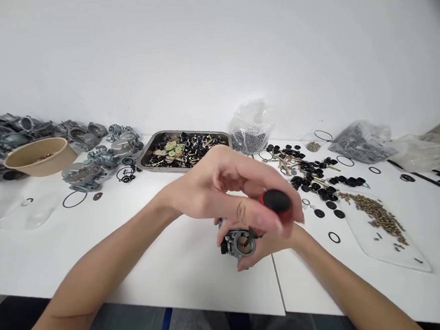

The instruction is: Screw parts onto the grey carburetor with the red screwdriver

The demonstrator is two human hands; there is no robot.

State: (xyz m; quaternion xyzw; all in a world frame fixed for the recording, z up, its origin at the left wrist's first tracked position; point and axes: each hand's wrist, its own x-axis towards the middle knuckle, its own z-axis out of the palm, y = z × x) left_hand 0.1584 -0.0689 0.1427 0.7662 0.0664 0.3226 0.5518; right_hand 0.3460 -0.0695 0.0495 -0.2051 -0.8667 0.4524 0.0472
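A small grey metal carburetor (239, 242) sits low over the white table (182, 268), just in front of me. My right hand (276, 244) comes in from the lower right, and its fingers curl under and around that part. My left hand (214, 185) reaches across from the lower left and is closed around a screwdriver handle (277, 200), red with a black end cap, directly above the carburetor. The screwdriver's shaft and tip are hidden behind my fingers.
A metal tray (154, 142) of mixed small parts stands at the back centre, with a bag of steel balls (250, 132) beside it. Grey carburetor bodies (92, 166) and a tan bowl (40, 156) lie at the left. Black caps (319, 180), brass screws (377, 214) and O-rings (334, 237) are scattered at the right.
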